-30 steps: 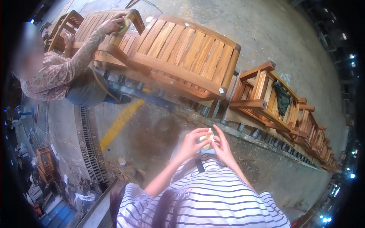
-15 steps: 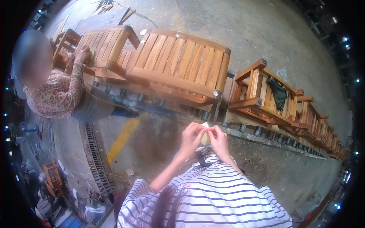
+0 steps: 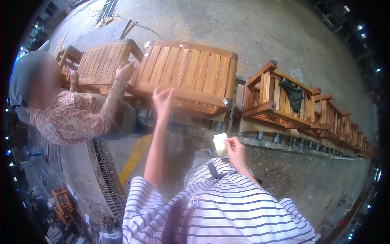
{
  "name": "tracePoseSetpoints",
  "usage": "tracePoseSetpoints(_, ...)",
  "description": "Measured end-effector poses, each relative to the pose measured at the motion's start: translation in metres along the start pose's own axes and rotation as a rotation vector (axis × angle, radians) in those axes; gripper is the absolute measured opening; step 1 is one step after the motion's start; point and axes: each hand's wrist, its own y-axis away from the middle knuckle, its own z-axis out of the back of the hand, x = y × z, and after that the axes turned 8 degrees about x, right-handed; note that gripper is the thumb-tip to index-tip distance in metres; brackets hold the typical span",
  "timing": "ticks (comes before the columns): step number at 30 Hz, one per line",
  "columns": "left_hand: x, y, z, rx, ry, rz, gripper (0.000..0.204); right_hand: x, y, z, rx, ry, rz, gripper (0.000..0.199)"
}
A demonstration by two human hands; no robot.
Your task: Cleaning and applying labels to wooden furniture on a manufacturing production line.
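My left hand reaches out over the near rail of a slatted wooden furniture piece, fingers apart and slightly blurred. I make out nothing held in it. Small white squares sit on this piece, one at the far rail and one at the near right corner. Close to my body, my right hand pinches a small stack of pale paper between thumb and fingers. Its sheets are white and light yellow.
On the left a co-worker in a patterned sleeve has a hand by another slatted piece. More wooden frames line the roller conveyor to the right, one with a dark cloth. A floor grate runs at lower left.
My hands were together at the paper; the left has moved forward and left to the wooden piece. The right keeps the paper, now more exposed. The co-worker's hand has shifted right.
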Motion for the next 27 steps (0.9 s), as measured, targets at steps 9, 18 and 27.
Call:
tracePoseSetpoints(9,0.05,-0.051,-0.055,-0.251,-0.528,-0.057,0.024,-0.026,0.013,0.019,-0.007,-0.098,-0.057,0.012)
tracePoseSetpoints(18,0.014,-0.032,-0.045,-0.242,-0.514,0.015,0.032,-0.034,0.022,0.028,-0.04,-0.167,-0.039,0.012)
tracePoseSetpoints(27,-0.065,0.036,-0.048,0.265,0.292,0.031,0.03,0.011,-0.019,0.043,-0.057,-0.332,0.176,0.025)
